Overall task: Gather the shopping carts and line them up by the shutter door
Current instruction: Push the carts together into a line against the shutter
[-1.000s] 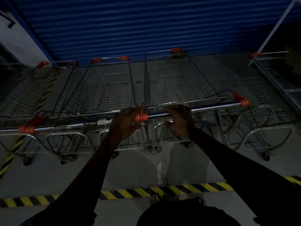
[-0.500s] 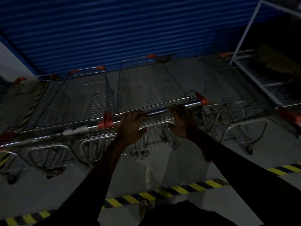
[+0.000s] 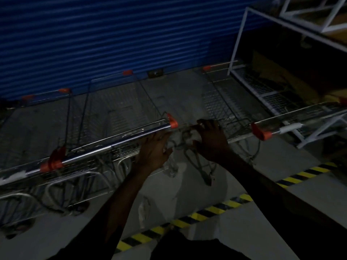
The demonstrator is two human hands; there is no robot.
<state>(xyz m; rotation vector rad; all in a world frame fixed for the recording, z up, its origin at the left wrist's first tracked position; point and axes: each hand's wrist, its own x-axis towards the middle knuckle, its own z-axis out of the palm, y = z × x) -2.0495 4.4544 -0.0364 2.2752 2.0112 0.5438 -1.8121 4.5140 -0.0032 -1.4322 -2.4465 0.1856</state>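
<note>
Wire shopping carts with orange-capped handles stand in a row facing the blue shutter door point(image 3: 112, 38). My left hand point(image 3: 154, 149) grips the middle cart's handle point(image 3: 116, 145) at its right end. My right hand point(image 3: 212, 140) curls round the rear wire frame at the left corner of the right cart point(image 3: 221, 102), in the gap between the two carts. That cart's own handle point(image 3: 276, 130) lies to the right of my hand. More carts point(image 3: 47, 117) stand to the left. The light is dim, so the finger contacts are hard to make out.
A white metal rack point(image 3: 242, 40) with wire shelves stands at the right, close beside the right cart. Yellow-and-black floor tape point(image 3: 195, 216) runs across the concrete behind the carts. A small dark latch point(image 3: 155, 73) sits at the shutter's foot.
My hands have shifted right along the middle cart's handle. The right hand has left that handle and taken the neighbouring right cart's frame. The view has swung right.
</note>
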